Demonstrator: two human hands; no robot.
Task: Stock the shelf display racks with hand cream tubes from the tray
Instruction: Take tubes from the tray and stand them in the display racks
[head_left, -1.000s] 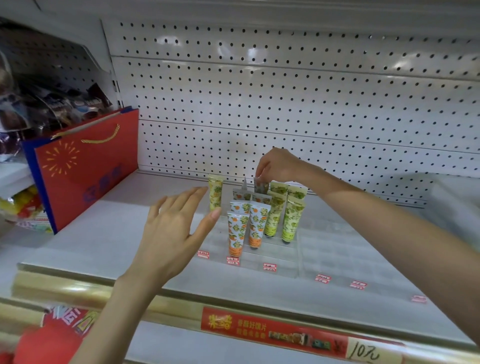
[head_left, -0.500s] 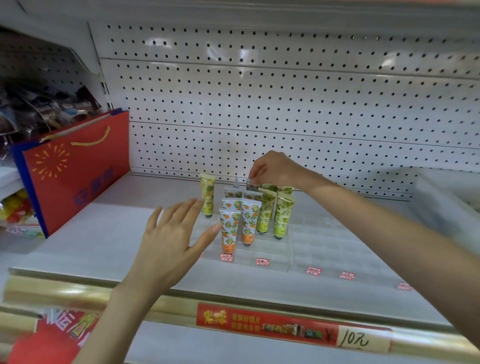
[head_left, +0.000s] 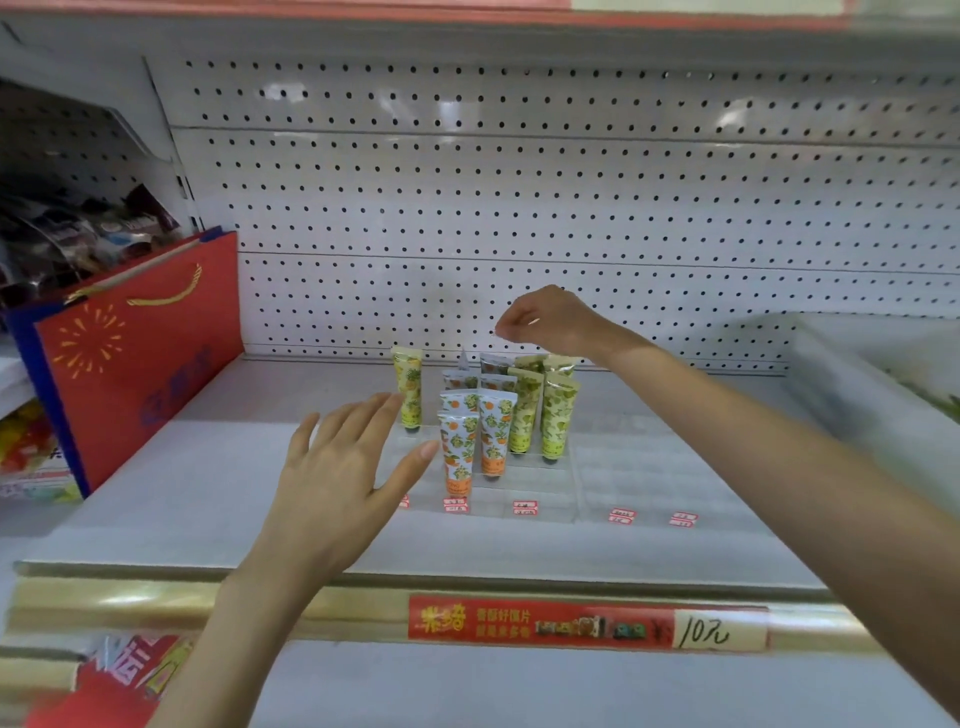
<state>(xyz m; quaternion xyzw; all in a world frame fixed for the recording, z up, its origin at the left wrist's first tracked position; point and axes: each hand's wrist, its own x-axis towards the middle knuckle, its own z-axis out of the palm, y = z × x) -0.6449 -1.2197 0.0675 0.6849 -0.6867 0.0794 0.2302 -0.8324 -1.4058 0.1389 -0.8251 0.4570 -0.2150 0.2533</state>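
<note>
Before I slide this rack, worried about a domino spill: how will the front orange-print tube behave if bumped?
The front orange-print tube stands cap-down, tall and narrow, so it probably tips easily. The second orange tube stands close beside it, so one could topple the other. Small and plastic-looking, it is likely light.

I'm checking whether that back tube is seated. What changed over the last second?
The right hand let go of the grey tube at the back of the rack and rose clear above it, fingers curled, holding nothing. The left hand stayed open beside the other tubes, which kept their places.
</note>
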